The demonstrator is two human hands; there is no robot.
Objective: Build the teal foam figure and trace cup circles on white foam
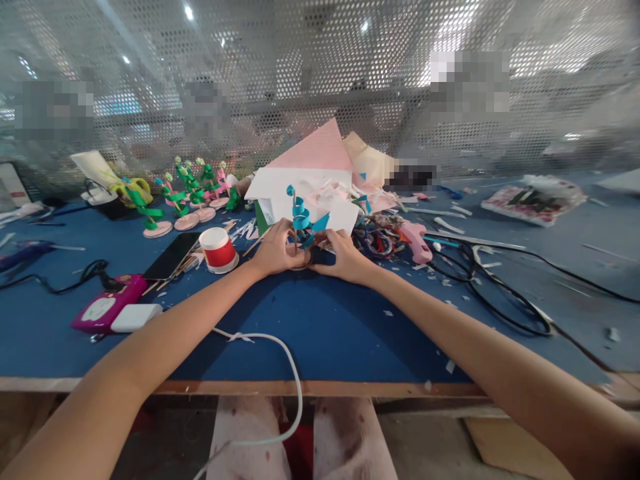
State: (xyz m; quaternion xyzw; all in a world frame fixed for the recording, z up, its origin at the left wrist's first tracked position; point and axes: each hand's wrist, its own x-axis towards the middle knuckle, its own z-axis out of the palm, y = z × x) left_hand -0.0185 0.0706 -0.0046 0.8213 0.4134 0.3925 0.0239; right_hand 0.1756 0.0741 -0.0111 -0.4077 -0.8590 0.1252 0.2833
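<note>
A blue paper spiral craft (301,219) stands upright on a thin stick in front of me, with a small curl at its top and blue leaf-like pieces low on its right. My left hand (277,252) is closed around its foot from the left, thumb and fingers pinching near the stick. From the right, my right hand (346,259) curls its fingers and thumb about the low right side. The round base is mostly hidden between both hands.
Similar green paper crafts (187,190) on pink discs stand back left. A red-and-white cup (219,251), black phone (171,256) and purple power block (111,303) lie left. Paper sheets (305,157) lean behind. A pink glue gun (416,242) and looped black cable (470,267) lie right.
</note>
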